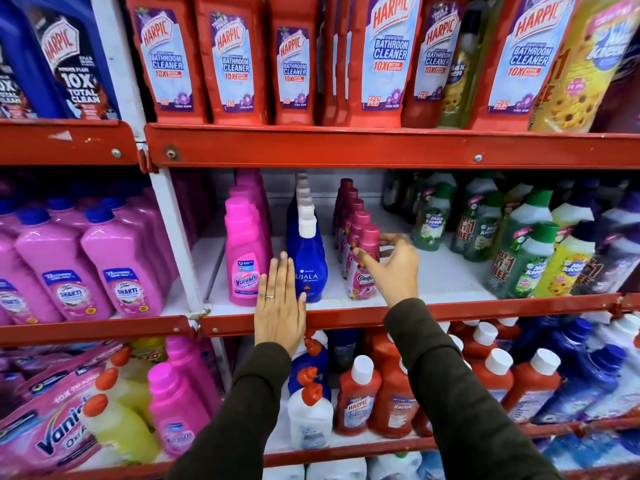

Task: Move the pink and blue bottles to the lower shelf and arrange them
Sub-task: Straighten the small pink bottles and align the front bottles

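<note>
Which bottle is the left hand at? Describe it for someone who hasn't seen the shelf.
On the middle shelf, three short rows run back in the bay's left half. The blue bottle heads the centre row, beside the left hand. White cap, "Ujala" label; its neighbours are pink.

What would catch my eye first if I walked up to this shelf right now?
Probably the two hands at the middle shelf: the right hand closing around a small dark-pink Comfort bottle, the left hand held flat and open before the blue Ujala bottle. Next, the row of red Harpic bottles along the top shelf.
</note>
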The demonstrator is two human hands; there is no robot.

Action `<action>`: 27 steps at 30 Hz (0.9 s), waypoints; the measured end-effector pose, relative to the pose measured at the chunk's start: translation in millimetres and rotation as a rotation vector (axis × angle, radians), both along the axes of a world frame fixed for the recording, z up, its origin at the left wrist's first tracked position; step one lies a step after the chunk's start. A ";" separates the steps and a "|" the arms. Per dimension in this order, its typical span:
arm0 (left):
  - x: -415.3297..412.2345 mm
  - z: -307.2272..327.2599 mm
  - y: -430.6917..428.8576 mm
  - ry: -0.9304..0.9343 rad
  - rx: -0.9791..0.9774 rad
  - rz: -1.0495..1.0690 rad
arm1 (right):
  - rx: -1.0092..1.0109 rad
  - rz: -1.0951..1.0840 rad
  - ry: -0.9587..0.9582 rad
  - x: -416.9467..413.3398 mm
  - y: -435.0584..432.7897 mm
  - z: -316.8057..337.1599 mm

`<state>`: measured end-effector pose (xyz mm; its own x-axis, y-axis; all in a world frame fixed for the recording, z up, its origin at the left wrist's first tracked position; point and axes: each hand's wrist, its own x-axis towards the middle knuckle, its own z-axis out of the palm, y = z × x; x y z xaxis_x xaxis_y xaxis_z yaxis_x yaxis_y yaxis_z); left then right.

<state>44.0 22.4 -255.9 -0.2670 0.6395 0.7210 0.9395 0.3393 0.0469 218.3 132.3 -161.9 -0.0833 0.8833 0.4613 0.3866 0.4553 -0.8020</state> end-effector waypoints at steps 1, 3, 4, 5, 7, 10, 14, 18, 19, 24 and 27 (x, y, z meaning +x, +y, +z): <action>-0.2 -0.4 0.2 0.001 -0.002 0.000 | 0.006 -0.005 -0.008 -1.1 -0.6 -0.2; -0.2 -1.0 -0.3 -0.005 -0.010 0.000 | 0.017 -0.006 -0.014 -2.6 -2.5 0.0; -0.2 -0.9 -0.7 -0.009 -0.016 -0.001 | 0.025 -0.006 -0.016 -2.9 -4.5 0.4; -0.3 -0.4 -1.0 -0.013 -0.022 -0.003 | 0.029 -0.010 -0.013 -3.2 -5.6 0.3; -0.1 1.2 -2.3 -0.018 -0.028 -0.013 | 0.031 -0.011 -0.005 -3.3 -6.8 -0.2; 2.8 1.9 -6.1 -0.115 0.016 -0.086 | 0.011 0.053 0.032 -2.0 -9.5 -2.3; 32.4 10.3 -14.8 -0.254 0.083 -0.426 | -0.233 0.170 0.360 4.8 -13.3 -6.2; 79.1 30.5 -5.1 -0.692 -0.015 -0.689 | -0.483 0.222 0.444 12.3 -11.5 -11.0; 89.5 36.7 -0.9 -0.841 -0.029 -0.684 | -0.523 0.245 0.442 13.5 -11.4 -12.0; 106.5 59.3 23.3 -1.326 -0.107 -0.544 | -0.638 0.379 0.347 16.6 -13.4 -21.5; 100.7 60.8 38.5 -1.437 -0.182 -0.518 | -0.636 0.416 0.293 16.6 -12.6 -27.6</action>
